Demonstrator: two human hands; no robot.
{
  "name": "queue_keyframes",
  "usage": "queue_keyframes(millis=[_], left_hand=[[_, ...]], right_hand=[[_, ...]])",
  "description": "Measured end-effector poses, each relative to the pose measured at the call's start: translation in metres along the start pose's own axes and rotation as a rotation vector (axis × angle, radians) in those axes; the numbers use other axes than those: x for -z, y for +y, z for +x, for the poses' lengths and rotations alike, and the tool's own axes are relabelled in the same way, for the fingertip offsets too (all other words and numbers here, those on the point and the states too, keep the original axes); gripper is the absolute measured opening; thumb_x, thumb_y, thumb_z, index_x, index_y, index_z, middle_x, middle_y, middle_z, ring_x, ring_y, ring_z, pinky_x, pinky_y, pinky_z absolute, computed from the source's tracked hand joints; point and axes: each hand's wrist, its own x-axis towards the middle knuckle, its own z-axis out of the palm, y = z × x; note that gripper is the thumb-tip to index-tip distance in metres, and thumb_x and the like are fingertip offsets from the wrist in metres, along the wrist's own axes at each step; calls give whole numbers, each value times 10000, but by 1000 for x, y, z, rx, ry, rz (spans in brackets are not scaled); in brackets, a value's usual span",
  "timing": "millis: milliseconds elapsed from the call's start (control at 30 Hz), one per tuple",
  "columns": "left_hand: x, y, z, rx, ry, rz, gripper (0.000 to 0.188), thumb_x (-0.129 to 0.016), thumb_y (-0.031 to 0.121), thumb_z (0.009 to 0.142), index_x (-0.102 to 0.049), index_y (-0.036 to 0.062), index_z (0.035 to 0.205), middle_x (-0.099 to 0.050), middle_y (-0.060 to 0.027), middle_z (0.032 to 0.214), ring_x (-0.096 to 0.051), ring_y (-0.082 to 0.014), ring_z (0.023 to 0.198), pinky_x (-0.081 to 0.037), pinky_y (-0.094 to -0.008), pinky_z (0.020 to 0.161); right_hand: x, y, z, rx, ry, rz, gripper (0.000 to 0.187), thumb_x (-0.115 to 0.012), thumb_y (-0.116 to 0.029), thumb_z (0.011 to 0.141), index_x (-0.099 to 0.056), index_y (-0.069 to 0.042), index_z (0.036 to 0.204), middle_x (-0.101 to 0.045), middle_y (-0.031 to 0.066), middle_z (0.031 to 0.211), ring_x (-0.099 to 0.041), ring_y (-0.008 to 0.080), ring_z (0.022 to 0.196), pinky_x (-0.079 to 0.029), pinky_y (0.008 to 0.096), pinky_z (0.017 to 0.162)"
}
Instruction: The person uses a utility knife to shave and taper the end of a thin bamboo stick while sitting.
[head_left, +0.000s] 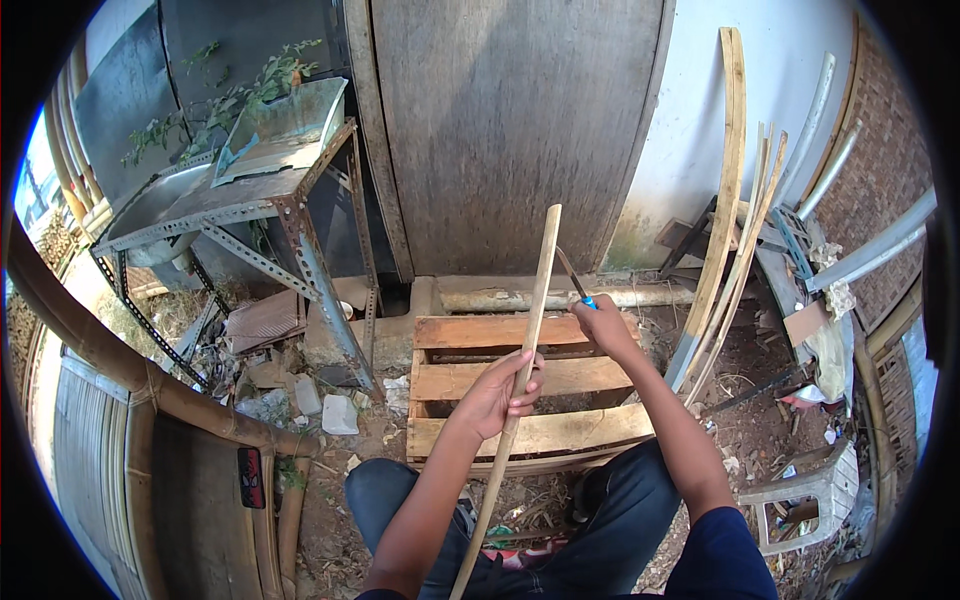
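Observation:
A long, narrow bamboo strip [543,285] stands slanted in front of me, its top end raised and its lower end running down between my legs. My left hand [499,396] is closed round the strip at about its middle. In my right hand [605,325], closed round a blue handle, is a knife [571,270]. Its thin blade points up and left, close beside the upper part of the strip; whether it touches cannot be made out. Below both hands sits a low slatted wooden crate [520,380], in front of my knees.
Several long wood or bamboo strips [722,200] lean on the white wall at right. A rusty metal-frame table [300,205] stands at left, above rubble. A broken white plastic chair [835,490] lies at lower right. A bamboo bench [200,410] borders my left, with a dark phone-like object [251,478] on it.

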Motion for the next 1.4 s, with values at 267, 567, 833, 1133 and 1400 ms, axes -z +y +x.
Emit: queue_keyframes(millis=[267,567,833,1133,1400], left_hand=[[-1,0,-4,-37,73,63,304,-433,364,976,-457,90,849,-308,54,548,-236,-19,400,-196,-176,339],[4,-32,6,-255,471,764,328,-420,364,978,-424,72,830,-332,49,568,-283,-23,429,-223,-188,368],[-41,-50,-2,58,169,398,350,-387,391,988,-429,83,830,-308,52,556,-251,-22,413,-226,-174,359],[-2,-27,11,218,5,-65,518,-320,537,960,-369,127,647,-243,66,496,-208,-43,391,-206,-159,329],[10,-18,10,255,-140,-232,537,-316,548,956,-374,121,636,-223,77,460,-172,-20,345,-163,-167,293]], right_hand=[[-33,-25,-24,457,38,-437,301,-588,-205,769,-514,24,588,-436,180,497,-483,276,462,-378,428,507],[-40,-8,-15,611,-17,-674,245,-555,-184,727,-569,11,580,-525,241,571,-546,423,586,-422,482,553],[74,37,60,375,630,-477,335,-563,-223,782,-525,70,625,-506,239,549,-491,389,504,-361,429,513],[46,41,25,94,249,84,384,-610,-216,804,-437,36,571,-343,83,471,-378,125,456,-303,346,470],[-19,-18,-14,510,-157,-468,298,-595,-187,749,-507,65,616,-422,215,510,-423,310,434,-365,413,492]])
